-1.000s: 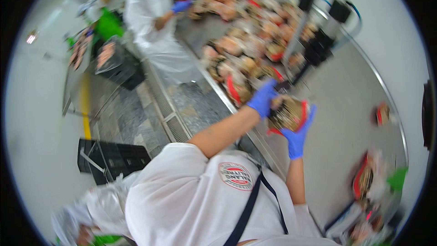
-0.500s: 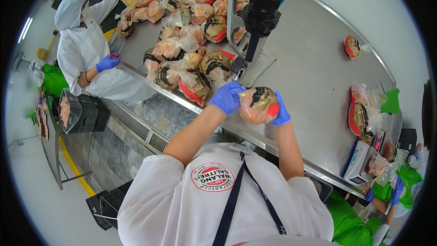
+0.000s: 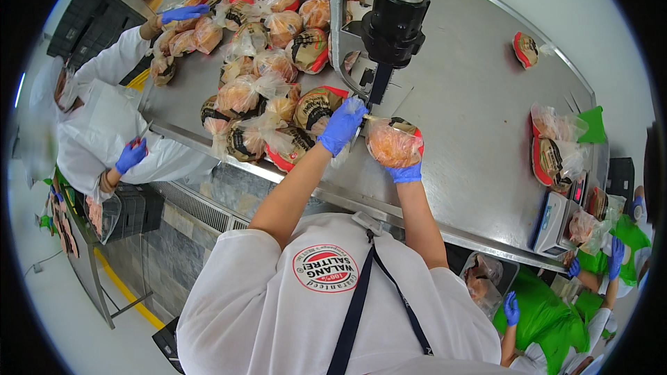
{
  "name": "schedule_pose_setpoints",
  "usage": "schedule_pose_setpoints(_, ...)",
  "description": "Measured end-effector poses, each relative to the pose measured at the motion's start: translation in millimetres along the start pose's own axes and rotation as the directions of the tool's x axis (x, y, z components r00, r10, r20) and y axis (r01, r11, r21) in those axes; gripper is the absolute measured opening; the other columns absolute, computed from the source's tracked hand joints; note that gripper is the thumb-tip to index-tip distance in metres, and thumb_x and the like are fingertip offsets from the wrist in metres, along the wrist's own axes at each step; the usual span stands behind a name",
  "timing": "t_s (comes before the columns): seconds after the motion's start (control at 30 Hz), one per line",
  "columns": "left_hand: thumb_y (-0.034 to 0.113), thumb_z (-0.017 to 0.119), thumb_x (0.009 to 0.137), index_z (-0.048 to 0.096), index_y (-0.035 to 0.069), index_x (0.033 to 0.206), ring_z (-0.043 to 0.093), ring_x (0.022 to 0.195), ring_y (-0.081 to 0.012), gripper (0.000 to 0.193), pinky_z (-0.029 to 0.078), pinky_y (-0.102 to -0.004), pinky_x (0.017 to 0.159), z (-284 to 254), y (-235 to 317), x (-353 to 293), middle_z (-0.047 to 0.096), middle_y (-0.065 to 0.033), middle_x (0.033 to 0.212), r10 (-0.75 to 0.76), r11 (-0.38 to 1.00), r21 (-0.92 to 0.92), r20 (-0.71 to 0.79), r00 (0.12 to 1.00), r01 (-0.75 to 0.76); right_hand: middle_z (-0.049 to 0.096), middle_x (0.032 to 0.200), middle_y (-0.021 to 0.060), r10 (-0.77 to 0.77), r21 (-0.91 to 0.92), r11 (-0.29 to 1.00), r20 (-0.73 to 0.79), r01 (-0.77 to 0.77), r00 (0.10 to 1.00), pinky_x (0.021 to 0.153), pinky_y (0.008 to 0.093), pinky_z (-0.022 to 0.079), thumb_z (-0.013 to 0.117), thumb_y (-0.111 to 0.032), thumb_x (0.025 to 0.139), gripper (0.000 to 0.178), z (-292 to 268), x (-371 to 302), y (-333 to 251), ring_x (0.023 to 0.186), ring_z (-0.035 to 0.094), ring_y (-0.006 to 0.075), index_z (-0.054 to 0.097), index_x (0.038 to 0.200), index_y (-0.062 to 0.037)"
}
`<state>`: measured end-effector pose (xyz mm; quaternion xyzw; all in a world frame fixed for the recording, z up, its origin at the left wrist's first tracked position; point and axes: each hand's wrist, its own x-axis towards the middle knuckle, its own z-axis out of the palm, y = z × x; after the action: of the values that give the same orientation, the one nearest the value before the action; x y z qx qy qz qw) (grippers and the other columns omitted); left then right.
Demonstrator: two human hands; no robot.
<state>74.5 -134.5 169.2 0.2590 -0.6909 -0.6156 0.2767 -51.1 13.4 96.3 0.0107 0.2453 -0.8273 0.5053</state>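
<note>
My right hand, in a blue glove, supports a round bag of meat from below. The bag is clear plastic with gold, black and red print, and pinkish meat shows through. Close by on its left, my left hand, also blue-gloved, is closed on the bag's gathered plastic neck. Both hands are at the foot of a black and silver upright machine, whose lower jaw comes down beside the neck. My left fingers partly hide where the plastic meets the machine.
Many similar bags are heaped on the steel table at left. A co-worker in white stands there, holding a small tool. Two bags and a scale are at right, near co-workers in green. A lone bag lies far right.
The bag in my hands has turned, and its neck is now beside the machine. My right hand has moved underneath it. The co-worker at left has shifted, one hand now on the heaped bags.
</note>
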Motion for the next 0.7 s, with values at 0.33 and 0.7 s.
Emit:
schedule_pose_setpoints(0.33, 0.014, 0.05, 0.09, 0.051, 0.005, 0.091, 0.043, 0.062, -0.0103, 0.01, 0.039, -0.025, 0.058, -4.1, -16.8, 26.0, 0.048, -0.0011, 0.073, -0.105, 0.994, 0.038, -0.02, 0.994, 0.105, 0.055, 0.116, 0.0141, 0.221, 0.048, 0.973, 0.092, -0.227, 0.971, 0.094, 0.0442, 0.043, 0.037, -0.038, 0.093, 0.043, 33.2, 15.1, -23.1, 0.106, 0.054, 0.0297, 0.047, 0.117, -0.0043)
schedule_pose_setpoints(0.7, 0.032, 0.05, 0.088, 0.057, 0.005, 0.099, 0.057, 0.083, -0.0418, 0.031, 0.044, -0.0477, 0.07, 1.2, -47.9, 24.1, 0.061, -0.023, 0.089, -0.099, 0.88, 0.441, -0.195, 0.976, 0.178, 0.061, 0.101, 0.0088, -0.014, -0.639, 0.761, 0.157, 0.112, 0.988, 0.083, 0.0383, 0.052, 0.05, -0.022, 0.091, 0.021, 33.6, 15.6, -26.0, 0.091, 0.061, 0.0231, 0.051, 0.104, -0.0059)
